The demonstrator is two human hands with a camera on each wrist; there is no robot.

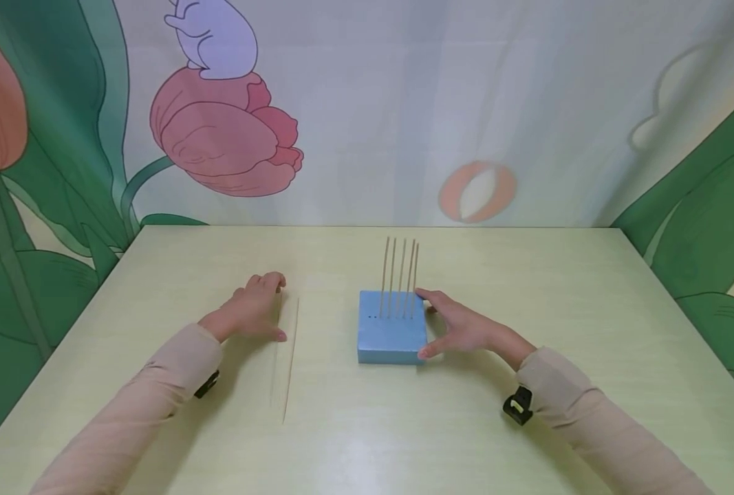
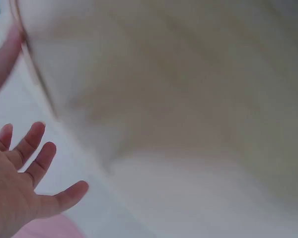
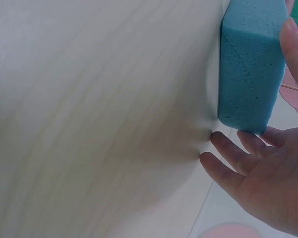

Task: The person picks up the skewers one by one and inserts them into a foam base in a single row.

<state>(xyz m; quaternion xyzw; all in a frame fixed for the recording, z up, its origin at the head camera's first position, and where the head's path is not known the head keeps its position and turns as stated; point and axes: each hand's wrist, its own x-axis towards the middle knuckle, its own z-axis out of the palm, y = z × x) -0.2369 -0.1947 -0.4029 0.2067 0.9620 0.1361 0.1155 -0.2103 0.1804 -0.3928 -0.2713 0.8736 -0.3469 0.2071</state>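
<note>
A pale wooden table (image 1: 527, 412) stands against a printed backdrop (image 1: 404, 103) showing a pink tulip (image 1: 224, 137), broad green leaves (image 1: 707, 220) and an orange-and-white ball (image 1: 477, 192).

Five upright sticks (image 1: 399, 278); one foam block (image 1: 391, 335)

Table (image 1: 527, 426) with foam block (image 1: 390, 340), sticks (image 1: 289, 357)

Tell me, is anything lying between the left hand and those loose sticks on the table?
Nothing visible does. The left hand rests on the table right beside the loose sticks, with only bare tabletop between them. The blue foam block sits farther over, against the right hand.
</note>
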